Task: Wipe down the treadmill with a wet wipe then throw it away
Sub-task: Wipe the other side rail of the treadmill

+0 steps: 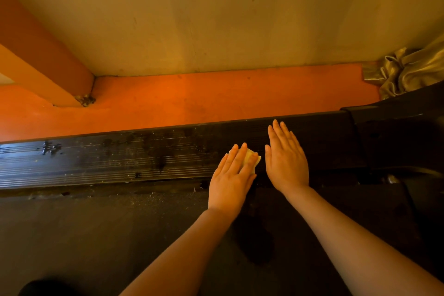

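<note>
On treadmill side rail, left hand presses wet wipe.

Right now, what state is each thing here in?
Wet wipe: crumpled, pressed flat under the left hand.
Left hand: fingers straight, pressing the wipe.
Right hand: flat on the rail, holding nothing.
Treadmill side rail: streaked wet, dusty specks.
Treadmill belt: dark wet patch near the arms.
Gold curtain: bunched on the floor.

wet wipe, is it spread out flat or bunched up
Bunched up. The wet wipe shows as a small folded wad under the left hand, pressed on the treadmill side rail; only its edges poke out.
</note>
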`<state>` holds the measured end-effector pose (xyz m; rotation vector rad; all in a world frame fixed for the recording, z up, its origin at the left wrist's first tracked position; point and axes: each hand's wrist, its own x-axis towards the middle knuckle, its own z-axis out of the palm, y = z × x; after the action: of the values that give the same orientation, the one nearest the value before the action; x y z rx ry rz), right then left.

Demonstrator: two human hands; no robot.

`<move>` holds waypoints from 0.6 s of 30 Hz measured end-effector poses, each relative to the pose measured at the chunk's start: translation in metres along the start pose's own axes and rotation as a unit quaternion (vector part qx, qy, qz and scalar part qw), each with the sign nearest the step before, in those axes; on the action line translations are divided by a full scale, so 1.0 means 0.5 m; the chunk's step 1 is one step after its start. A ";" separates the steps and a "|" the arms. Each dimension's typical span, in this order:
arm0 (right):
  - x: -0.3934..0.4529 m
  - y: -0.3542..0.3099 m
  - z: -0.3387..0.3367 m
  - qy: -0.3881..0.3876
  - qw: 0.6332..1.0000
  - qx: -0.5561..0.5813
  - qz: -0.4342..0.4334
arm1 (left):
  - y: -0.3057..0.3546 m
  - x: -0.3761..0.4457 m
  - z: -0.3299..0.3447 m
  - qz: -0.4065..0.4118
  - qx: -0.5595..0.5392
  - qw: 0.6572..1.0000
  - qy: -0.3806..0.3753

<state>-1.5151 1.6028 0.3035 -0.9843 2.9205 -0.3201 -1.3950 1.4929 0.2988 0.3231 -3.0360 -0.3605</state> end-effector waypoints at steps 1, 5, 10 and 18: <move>0.000 0.000 -0.001 -0.001 1.000 0.000 -0.001 | -0.002 0.002 0.000 0.008 0.002 1.000 0.003; -0.001 -0.001 -0.002 -0.003 1.000 0.002 0.001 | -0.012 -0.001 0.000 0.021 0.012 1.000 0.006; -0.002 -0.003 -0.006 -0.007 1.000 -0.006 0.000 | -0.040 -0.022 0.001 0.017 0.010 1.000 0.000; 0.013 -0.036 -0.008 -0.038 0.999 -0.009 0.001 | -0.081 -0.027 -0.011 -0.009 0.004 1.000 -0.025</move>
<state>-1.5102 1.5855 0.3111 -0.9720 2.8612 -0.2512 -1.3731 1.4562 0.2941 0.3462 -3.0867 -0.3618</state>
